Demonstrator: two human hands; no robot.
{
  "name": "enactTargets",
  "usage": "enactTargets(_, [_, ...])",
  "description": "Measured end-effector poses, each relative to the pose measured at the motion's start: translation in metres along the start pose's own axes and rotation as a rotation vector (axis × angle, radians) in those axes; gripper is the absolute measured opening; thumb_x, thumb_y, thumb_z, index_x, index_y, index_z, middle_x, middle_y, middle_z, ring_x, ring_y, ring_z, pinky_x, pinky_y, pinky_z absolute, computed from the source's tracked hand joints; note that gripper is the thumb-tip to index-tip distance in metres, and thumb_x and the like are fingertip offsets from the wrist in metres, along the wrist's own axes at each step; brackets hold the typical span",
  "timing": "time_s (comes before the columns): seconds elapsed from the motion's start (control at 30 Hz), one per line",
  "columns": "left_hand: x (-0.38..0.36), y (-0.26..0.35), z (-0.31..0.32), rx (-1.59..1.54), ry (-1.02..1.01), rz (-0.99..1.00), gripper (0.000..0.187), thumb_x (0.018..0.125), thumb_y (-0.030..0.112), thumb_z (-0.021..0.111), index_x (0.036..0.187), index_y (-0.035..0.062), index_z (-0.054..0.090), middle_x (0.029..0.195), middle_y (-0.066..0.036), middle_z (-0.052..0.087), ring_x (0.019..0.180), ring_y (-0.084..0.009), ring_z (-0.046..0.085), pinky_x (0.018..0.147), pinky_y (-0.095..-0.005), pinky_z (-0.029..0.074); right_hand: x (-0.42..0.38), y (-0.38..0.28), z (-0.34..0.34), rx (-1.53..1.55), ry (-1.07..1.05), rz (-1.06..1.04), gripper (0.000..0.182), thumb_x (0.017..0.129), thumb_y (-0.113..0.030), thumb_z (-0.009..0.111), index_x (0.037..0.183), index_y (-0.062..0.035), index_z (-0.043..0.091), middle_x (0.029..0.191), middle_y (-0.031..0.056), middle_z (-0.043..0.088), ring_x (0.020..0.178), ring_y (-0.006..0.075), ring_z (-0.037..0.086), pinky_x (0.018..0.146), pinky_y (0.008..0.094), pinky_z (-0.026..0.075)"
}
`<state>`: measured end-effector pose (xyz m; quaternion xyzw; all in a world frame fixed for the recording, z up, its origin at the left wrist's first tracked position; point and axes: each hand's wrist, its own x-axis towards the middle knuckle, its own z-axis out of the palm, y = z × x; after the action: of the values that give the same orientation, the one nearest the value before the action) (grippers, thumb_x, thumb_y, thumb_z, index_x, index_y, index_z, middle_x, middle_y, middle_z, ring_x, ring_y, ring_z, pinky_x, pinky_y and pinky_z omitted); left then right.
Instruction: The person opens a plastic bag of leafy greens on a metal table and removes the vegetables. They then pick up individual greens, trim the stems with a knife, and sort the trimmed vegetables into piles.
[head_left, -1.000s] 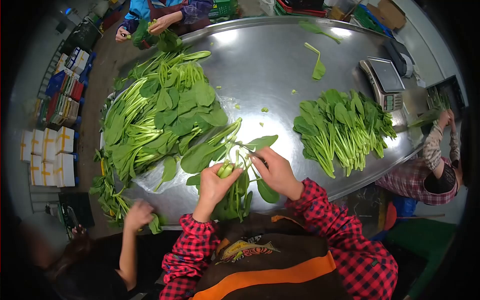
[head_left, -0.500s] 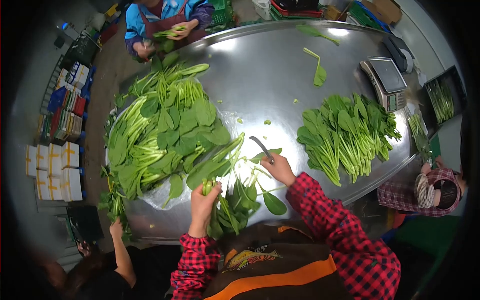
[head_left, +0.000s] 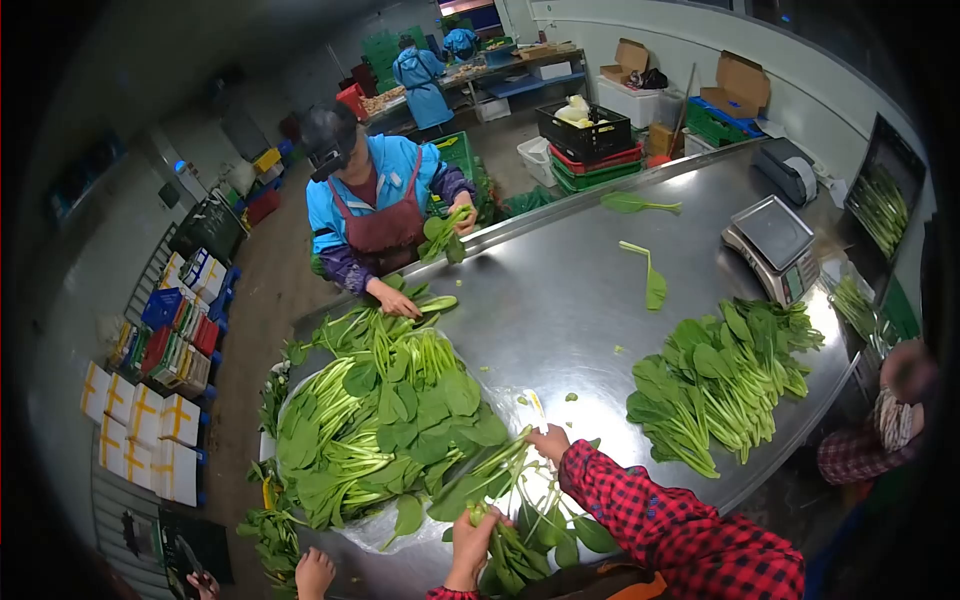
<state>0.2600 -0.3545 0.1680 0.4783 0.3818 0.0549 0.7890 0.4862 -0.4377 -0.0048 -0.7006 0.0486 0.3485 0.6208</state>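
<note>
Left hand (head_left: 470, 538): fingers clamped round a greens bunch (head_left: 510, 552).
Right hand (head_left: 549, 443): fingers closed on what looks like a knife (head_left: 537, 410), above the table (head_left: 560, 290).

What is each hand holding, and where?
Left hand grips a bunch of greens near the stem ends; right hand holds a knife by its handle.

Greens (head_left: 385, 430) (heaped) on steel table (head_left: 560, 290)

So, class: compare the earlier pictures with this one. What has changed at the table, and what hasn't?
The view has tilted up, so both hands sit lower in the picture. The right hand has moved left with its knife toward the big pile. The left hand keeps its grip on the bunch. The sorted pile and scale stayed put.
</note>
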Motion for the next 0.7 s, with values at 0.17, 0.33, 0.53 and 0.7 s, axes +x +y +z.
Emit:
enactTargets(0.17, [0.001,0.024,0.010,0.605,0.139,0.319,0.027,0.076,0.010,0.084,0.093,-0.0042,0.068,0.092,-0.012,0.070,0.081,-0.0236,0.069,0.076,-0.0343,0.055,-0.081,-0.037,-0.012,-0.029,-0.022,-0.535,0.033,0.079,-0.024,0.074,0.099,-0.0001,0.063,0.078,0.0053,0.065,0.065,0.0121,0.059,0.060,0.0291,0.049])
enactTargets(0.33, [-0.030,0.073,0.030,0.979,-0.004,0.860,0.038,0.071,0.014,0.087,0.104,0.0004,0.072,0.089,-0.010,0.073,0.087,-0.0224,0.069,0.081,-0.0318,0.053,-0.188,-0.112,-0.034,-0.317,-0.280,-0.705,0.037,0.081,-0.027,0.075,0.108,-0.0041,0.064,0.079,0.0079,0.063,0.069,0.0143,0.058,0.069,0.0315,0.050])
enactTargets(0.53, [-0.034,0.051,0.018,0.742,-0.096,0.361,0.028,0.078,0.015,0.083,0.099,0.0003,0.074,0.087,-0.002,0.071,0.078,-0.0074,0.062,0.075,-0.0232,0.050,-0.212,-0.095,-0.031,0.021,-0.442,-0.255,0.033,0.088,-0.021,0.073,0.111,-0.0002,0.063,0.073,-0.0030,0.059,0.057,0.0037,0.051,0.052,0.0216,0.042])
enactTargets(0.7, [-0.031,0.020,0.011,0.397,-0.039,0.109,0.026,0.080,0.013,0.081,0.100,-0.0019,0.071,0.085,-0.003,0.070,0.073,-0.0085,0.063,0.067,-0.0229,0.051,-0.218,-0.083,-0.028,-0.117,-0.457,-0.151,0.031,0.091,-0.022,0.071,0.113,-0.0012,0.064,0.075,-0.0029,0.060,0.055,0.0023,0.050,0.050,0.0204,0.040])
